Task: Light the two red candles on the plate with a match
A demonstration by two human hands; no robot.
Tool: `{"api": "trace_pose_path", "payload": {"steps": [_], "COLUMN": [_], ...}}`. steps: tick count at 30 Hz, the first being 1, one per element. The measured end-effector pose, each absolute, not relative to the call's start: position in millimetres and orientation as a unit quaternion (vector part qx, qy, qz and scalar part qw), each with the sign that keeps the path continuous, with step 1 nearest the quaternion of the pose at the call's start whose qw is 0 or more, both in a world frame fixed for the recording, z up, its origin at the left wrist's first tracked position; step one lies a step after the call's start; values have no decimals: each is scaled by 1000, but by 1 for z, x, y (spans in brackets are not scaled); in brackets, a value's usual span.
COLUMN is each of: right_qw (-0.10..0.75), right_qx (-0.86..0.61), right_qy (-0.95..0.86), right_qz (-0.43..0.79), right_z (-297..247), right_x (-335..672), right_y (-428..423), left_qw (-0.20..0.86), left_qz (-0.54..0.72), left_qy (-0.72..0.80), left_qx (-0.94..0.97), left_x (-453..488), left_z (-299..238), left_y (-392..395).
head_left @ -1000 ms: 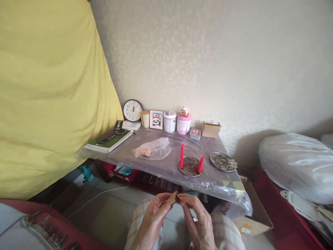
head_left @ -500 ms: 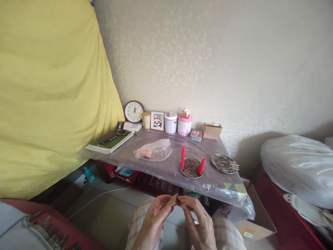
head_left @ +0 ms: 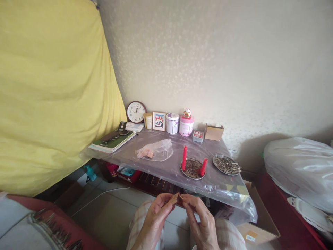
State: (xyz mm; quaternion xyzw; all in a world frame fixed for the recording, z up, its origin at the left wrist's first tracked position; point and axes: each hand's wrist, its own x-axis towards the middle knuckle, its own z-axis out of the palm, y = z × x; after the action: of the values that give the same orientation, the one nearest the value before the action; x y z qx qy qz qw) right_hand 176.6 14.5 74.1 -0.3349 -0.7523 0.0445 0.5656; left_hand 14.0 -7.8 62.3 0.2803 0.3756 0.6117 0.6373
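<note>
From my remote seat I see a yellow cloth (head_left: pixel 52 86) filling the left, then a plastic-covered table (head_left: pixel 148 166) bearing a dish (head_left: pixel 192 170) with two red candles (head_left: pixel 184 158). Below its near edge, over the lap, the left hand (head_left: pixel 156 215) pinches a small brown box (head_left: pixel 173 199). The right hand (head_left: pixel 201 218) pinches a thin stick (head_left: pixel 180 197) just beside the box.

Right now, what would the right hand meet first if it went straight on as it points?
Probably the small brown box held by the left hand, just ahead of the right hand, though depth is unclear.
</note>
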Motion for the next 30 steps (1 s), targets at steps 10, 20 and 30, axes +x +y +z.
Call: {"api": "trace_pose_path", "payload": {"steps": [10,20,30], "right_qw": [569,606,597], "right_qx": [-334,-314,-460], "right_qy": [-751,-730,-657], "right_qz": [1,29,25], "right_z": [83,94,42], "right_x": [171,176,192], "right_y": [24,13,63], "left_qw": [636,632,623], "left_qz": [623,634,620], "left_qy": [359,375,399], "left_qx": [281,242,260], "left_x": [14,17,15], "left_z": [77,86,83], "left_y": [-2,3,-2]}}
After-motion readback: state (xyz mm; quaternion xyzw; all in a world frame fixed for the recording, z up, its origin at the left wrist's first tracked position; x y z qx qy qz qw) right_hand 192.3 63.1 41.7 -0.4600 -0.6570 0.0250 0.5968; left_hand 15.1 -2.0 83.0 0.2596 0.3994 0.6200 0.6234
